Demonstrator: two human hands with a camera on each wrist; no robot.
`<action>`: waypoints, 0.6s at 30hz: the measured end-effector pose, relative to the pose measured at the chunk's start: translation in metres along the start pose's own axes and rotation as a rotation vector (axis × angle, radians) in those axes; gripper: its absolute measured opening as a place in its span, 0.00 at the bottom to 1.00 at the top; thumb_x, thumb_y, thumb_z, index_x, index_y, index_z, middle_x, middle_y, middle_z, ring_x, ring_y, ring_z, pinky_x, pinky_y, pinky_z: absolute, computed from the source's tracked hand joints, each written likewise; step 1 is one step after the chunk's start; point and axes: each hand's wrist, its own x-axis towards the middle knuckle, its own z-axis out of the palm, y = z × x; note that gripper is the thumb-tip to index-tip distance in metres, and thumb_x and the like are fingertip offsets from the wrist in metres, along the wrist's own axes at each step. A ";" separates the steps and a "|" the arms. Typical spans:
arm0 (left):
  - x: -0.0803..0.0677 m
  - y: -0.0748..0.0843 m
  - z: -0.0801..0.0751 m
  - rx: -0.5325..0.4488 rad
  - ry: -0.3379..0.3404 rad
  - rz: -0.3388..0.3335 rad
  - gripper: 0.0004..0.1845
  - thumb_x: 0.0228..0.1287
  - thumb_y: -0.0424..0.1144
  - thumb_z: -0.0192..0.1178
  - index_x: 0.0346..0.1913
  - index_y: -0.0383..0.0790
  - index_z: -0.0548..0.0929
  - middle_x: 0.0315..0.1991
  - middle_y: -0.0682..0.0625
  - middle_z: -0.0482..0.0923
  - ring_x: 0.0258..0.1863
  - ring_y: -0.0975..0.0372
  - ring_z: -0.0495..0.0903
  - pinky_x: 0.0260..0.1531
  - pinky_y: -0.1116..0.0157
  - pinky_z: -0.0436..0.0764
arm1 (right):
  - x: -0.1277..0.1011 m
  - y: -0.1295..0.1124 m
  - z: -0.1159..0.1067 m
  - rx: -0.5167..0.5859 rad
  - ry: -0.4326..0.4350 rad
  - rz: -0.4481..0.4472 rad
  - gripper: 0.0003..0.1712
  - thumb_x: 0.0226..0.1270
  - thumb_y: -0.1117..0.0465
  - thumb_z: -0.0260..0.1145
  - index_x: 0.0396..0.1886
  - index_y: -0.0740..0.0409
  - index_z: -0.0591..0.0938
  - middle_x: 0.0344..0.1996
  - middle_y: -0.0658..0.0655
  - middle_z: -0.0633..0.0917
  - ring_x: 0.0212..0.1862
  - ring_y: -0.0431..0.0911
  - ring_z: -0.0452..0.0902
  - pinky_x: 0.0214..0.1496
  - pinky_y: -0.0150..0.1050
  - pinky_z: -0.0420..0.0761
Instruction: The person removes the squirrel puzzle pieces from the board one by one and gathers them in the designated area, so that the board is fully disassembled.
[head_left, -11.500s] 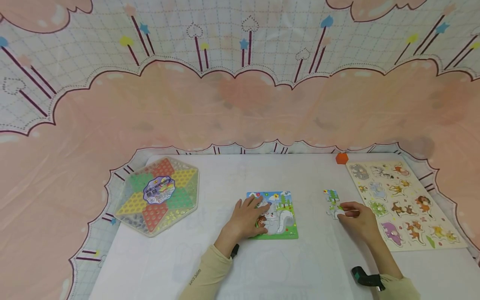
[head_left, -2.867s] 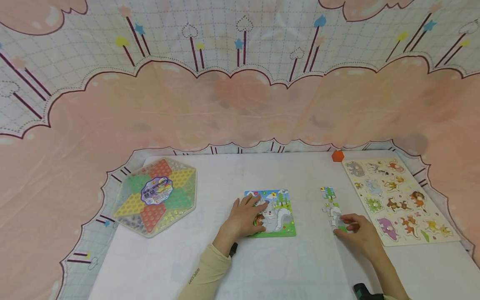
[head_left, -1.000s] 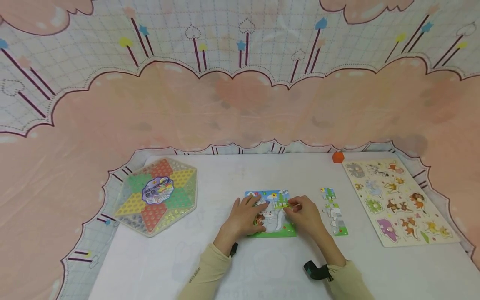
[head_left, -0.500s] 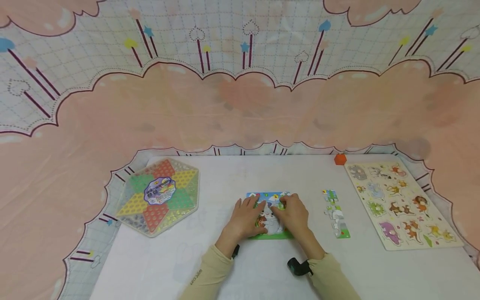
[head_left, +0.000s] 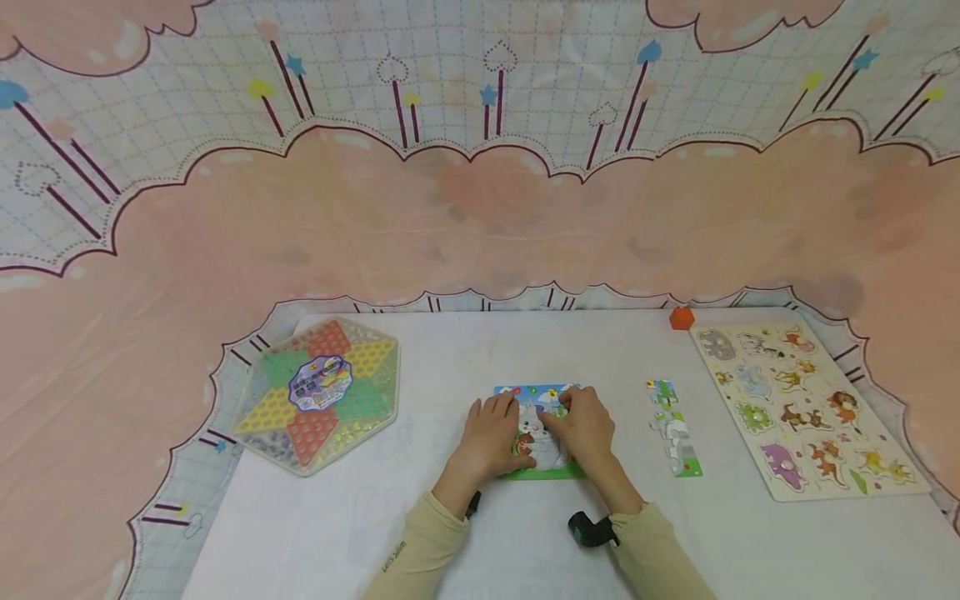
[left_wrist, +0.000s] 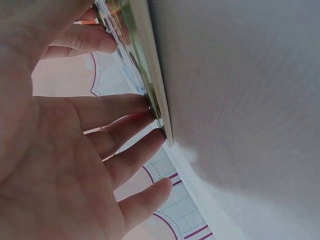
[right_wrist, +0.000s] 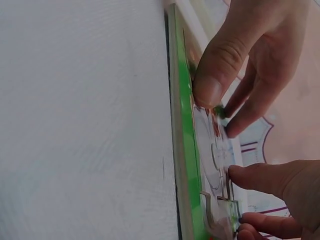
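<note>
A squirrel jigsaw puzzle [head_left: 546, 471] in a green-edged tray lies flat on the white table. Across its left part rests my left hand [head_left: 489, 442]; in the left wrist view its fingers [left_wrist: 135, 155] are spread and nearly straight, the tips at the tray's edge. My right hand [head_left: 588, 427] is over the puzzle's right half. There its thumb and fingers pinch a puzzle piece [right_wrist: 232, 199], seen raised at an angle in the right wrist view. To the right, several loose puzzle pieces [head_left: 677, 433] stand in a column on the table.
A hexagonal Chinese checkers board [head_left: 315, 396] lies at the left. At the right is a wooden animal peg board [head_left: 806, 417], with an orange hexagonal block [head_left: 682, 318] near its far corner. A patterned cloth [head_left: 480, 217] hangs behind the table.
The loose column has gained pieces at its near end since the oldest frame. My right hand has since moved left from the column onto the puzzle. My left hand has stayed on the puzzle.
</note>
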 end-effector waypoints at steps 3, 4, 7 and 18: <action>0.000 0.000 0.000 0.008 0.004 0.002 0.53 0.49 0.65 0.72 0.68 0.30 0.69 0.69 0.42 0.65 0.67 0.50 0.65 0.66 0.46 0.65 | 0.001 -0.001 -0.001 0.012 -0.003 0.007 0.24 0.53 0.51 0.77 0.40 0.66 0.82 0.31 0.57 0.76 0.28 0.48 0.73 0.26 0.41 0.72; 0.000 0.000 0.000 0.012 0.004 0.004 0.53 0.48 0.65 0.72 0.68 0.30 0.69 0.69 0.42 0.65 0.67 0.50 0.66 0.65 0.46 0.65 | 0.001 -0.001 -0.001 0.019 -0.001 0.010 0.24 0.53 0.51 0.77 0.39 0.65 0.82 0.31 0.57 0.76 0.28 0.48 0.73 0.26 0.40 0.71; 0.000 0.000 0.000 0.022 0.006 0.006 0.53 0.48 0.65 0.72 0.68 0.30 0.69 0.69 0.42 0.65 0.66 0.50 0.66 0.65 0.46 0.65 | 0.001 0.000 -0.001 0.049 0.009 0.009 0.22 0.52 0.53 0.78 0.38 0.63 0.81 0.31 0.56 0.79 0.30 0.48 0.74 0.27 0.40 0.71; 0.001 0.000 0.002 0.014 0.025 0.011 0.53 0.47 0.65 0.73 0.67 0.30 0.70 0.68 0.42 0.67 0.66 0.50 0.67 0.64 0.46 0.66 | 0.007 0.005 0.001 0.361 0.065 -0.044 0.12 0.58 0.65 0.72 0.41 0.63 0.83 0.28 0.54 0.86 0.33 0.48 0.84 0.35 0.41 0.78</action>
